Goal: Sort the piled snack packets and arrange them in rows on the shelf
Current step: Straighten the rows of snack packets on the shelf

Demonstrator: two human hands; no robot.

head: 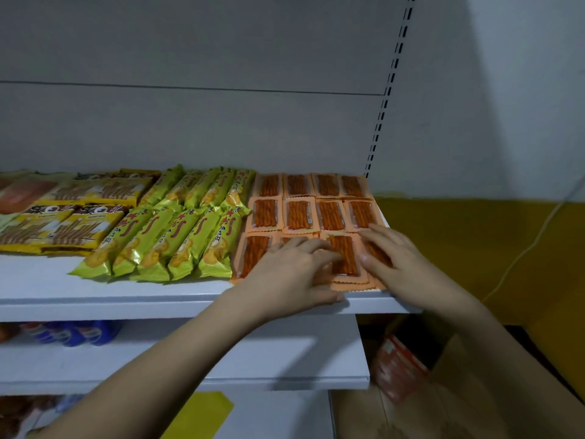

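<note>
Orange snack packets (297, 213) with red sticks inside lie flat in rows at the right end of the white shelf (126, 299). My left hand (291, 270) lies flat on the front row, fingers stretched over a packet, thumb at the shelf's front edge. My right hand (392, 258) rests with straight fingers on the rightmost front packets. Between the two hands shows one front-row packet (343, 253) on a small stack. Green packets (177, 236) lie in two rows to the left, yellow packets (53, 226) further left.
The shelf's slotted upright (384, 99) stands at the back right. A lower shelf (190, 359) holds blue packets (76, 332) at the left. A cardboard box (443, 391) with a red packet stands on the floor at the right, below a yellow wall band.
</note>
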